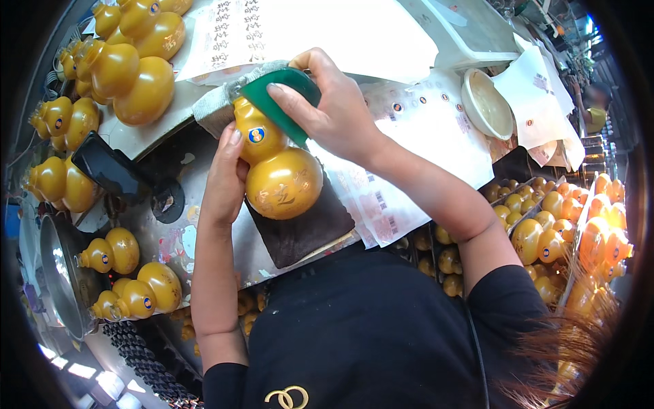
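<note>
Holds a yellow gourd-shaped bottle (285,184) just in front of the chest, above a dark mat (300,238) on the stained surface (249,253). Has the bottle lying with the larger bulb toward the body and the neck pointing away to the upper left, partly hidden by the work. Lays the left hand (228,170) along the left side of the upper bulb, in a loose half-curl rather than a full wrap. Grips a green curved piece (272,95) in the right hand (328,97), pinched between thumb and fingers and lapping over the upper right of the same bulb; cannot tell how firmly pressed. Shows a round blue and orange sticker (256,135) on that bulb and faint gold marks on the lower one. Has a grey cloth (216,110) just beyond the left hand, beside the neck. Spreads white printed sheets (422,146) to the right, near a pale bowl (486,102) and a clear tub (470,34). Carries more yellow bottles (144,92) along the left, near a black phone (112,163) on a stand and a metal basin (60,279). Includes crated bottles (528,238) at the right and another person (597,119) at the far right edge.
</note>
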Demonstrator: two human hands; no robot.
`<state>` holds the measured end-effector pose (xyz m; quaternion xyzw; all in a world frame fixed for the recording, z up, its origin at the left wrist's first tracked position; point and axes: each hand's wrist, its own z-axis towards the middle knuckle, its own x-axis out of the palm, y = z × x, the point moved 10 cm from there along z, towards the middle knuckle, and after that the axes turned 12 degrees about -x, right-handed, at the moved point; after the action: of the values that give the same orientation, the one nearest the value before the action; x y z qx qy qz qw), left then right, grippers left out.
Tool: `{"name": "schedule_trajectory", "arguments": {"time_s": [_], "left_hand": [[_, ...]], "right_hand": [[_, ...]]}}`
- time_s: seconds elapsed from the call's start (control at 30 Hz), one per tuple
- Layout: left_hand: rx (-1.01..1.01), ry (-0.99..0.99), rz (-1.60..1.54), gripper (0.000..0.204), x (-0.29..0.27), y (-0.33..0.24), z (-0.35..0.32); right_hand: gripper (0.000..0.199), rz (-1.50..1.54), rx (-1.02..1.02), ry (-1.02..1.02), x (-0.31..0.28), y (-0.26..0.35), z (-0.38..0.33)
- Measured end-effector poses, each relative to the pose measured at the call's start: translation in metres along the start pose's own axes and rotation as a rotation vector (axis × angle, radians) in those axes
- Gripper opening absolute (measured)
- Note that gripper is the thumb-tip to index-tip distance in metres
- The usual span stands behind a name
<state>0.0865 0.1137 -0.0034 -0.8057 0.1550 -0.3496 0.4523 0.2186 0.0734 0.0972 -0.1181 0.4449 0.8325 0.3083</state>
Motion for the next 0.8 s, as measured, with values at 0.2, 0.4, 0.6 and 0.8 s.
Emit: {"name": "schedule_trajectory", "arguments": {"time_s": [0.2, 0.4, 0.6, 0.8], "left_hand": [[0.024, -0.044, 0.117, 0.048, -0.002, 0.003, -0.001], [0.039, -0.031, 0.114, 0.048, -0.002, 0.002, -0.001], [0.030, -0.048, 0.118, 0.048, -0.001, 0.001, -0.002], [0.013, 0.027, 0.006, 0.044, -0.002, 0.004, -0.002]], "right_hand": [[0.033, -0.022, -0.055, 0.133, 0.017, -0.002, -0.008], [0.033, -0.057, -0.120, 0.078, 0.013, 0.001, -0.009], [0.032, -0.102, -0.077, 0.086, 0.011, -0.002, -0.010], [0.025, -0.270, -0.418, 0.095, 0.002, 0.030, -0.012]]}}
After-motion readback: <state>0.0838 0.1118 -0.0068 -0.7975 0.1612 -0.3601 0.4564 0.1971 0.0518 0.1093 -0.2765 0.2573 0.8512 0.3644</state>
